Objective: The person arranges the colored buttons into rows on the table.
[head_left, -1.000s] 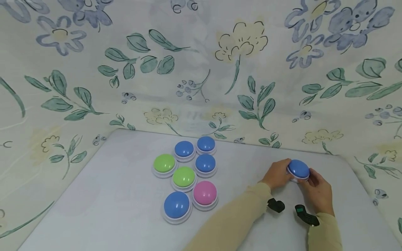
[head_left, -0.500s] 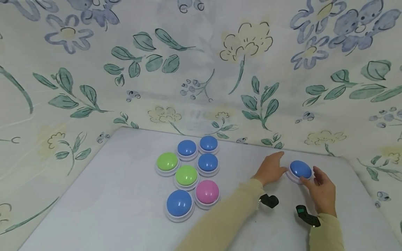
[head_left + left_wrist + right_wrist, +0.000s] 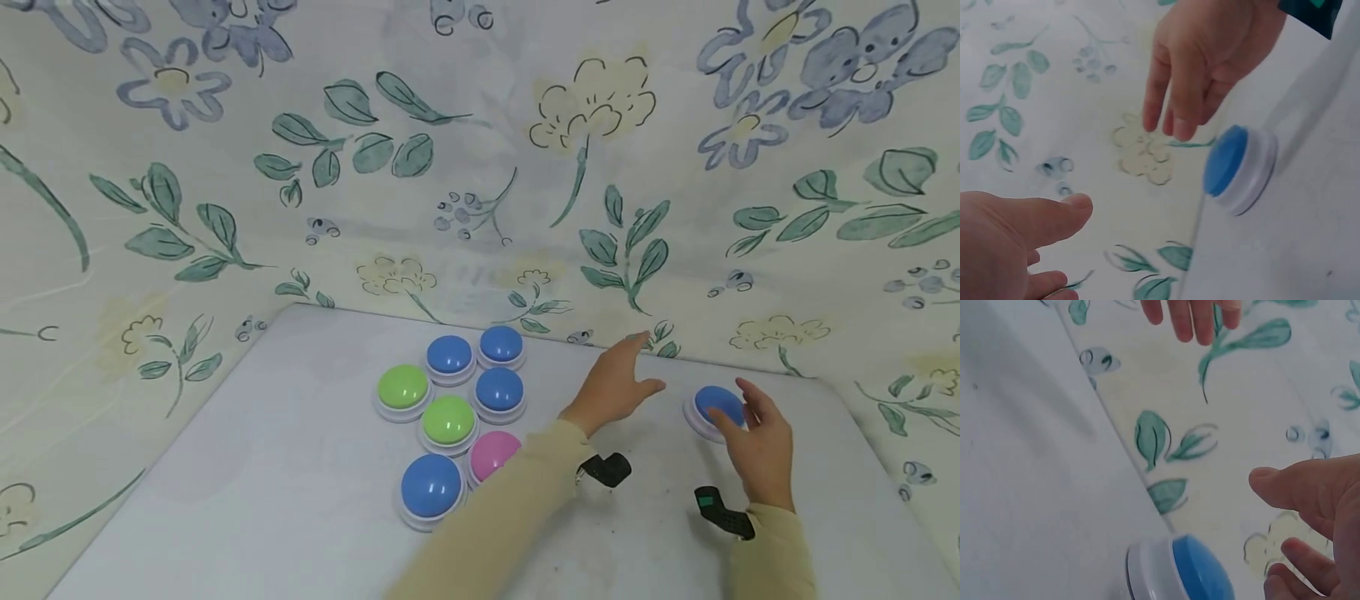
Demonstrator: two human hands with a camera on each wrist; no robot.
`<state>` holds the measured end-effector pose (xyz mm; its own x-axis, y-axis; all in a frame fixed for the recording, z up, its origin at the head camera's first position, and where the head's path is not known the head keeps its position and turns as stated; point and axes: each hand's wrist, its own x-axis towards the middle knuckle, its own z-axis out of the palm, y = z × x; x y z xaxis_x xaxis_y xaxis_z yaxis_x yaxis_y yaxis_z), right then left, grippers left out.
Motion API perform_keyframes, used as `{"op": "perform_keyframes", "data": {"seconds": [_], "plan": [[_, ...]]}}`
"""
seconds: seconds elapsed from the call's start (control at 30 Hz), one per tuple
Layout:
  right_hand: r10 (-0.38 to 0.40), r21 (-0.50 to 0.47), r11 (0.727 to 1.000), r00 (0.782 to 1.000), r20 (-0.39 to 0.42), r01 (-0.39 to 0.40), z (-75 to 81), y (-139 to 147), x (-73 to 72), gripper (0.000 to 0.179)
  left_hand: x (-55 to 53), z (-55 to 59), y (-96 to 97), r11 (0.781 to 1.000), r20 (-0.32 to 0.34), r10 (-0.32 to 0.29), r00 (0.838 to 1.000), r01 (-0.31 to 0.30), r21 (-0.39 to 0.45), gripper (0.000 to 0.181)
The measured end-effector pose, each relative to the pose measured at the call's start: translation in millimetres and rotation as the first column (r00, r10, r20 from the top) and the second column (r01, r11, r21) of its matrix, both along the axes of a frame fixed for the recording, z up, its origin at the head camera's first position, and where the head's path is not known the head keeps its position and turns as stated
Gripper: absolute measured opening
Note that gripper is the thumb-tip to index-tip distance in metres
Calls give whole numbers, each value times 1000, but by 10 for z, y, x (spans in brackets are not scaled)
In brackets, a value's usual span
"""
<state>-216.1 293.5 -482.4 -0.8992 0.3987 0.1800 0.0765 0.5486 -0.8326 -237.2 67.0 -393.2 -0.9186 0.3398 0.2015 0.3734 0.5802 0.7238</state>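
Observation:
A round push button (image 3: 716,402) with a blue dome and white base stands on the right part of the table. My right hand (image 3: 759,446) is beside and partly above it in the head view, fingers spread and thumb overlapping the dome. In the right wrist view, a gap shows between that hand and the button (image 3: 1200,572). To the left, my left hand (image 3: 611,387) is raised with thumb and fingers apart, holding nothing. The left wrist view shows its thumb (image 3: 1054,219) well away from the button (image 3: 1225,161).
Left of centre stands a cluster of similar buttons: several blue ones (image 3: 431,485), two green ones (image 3: 448,419) and a pink one (image 3: 493,454), which my left sleeve partly covers. Floral cloth (image 3: 480,250) rises behind the white table (image 3: 262,433).
Both hands held the blue button at first. My left hand let go and moved left and up; my right fingers then came off it too. The button stays at nearly the same spot.

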Motion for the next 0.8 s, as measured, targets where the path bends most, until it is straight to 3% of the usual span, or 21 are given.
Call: {"op": "perform_keyframes", "data": {"seconds": [0.27,0.5,0.63,0.8], "plan": [[145,62,988,987,-67,-141,-53,-263,-84,65,118,206,-379,999,-25,33,999,-34,-24,71],[276,109,959,952,-129,-263,-36,-530,-109,64,184,242,-712,997,-21,77,997,-77,-21,72],[355,69,935,925,-135,-348,126,-813,-10,61,199,230,-898,994,-47,108,993,-109,-9,72],[447,-45,891,889,-95,-452,482,-1229,200,59,236,235,-1117,989,-25,150,988,-149,16,73]]}}
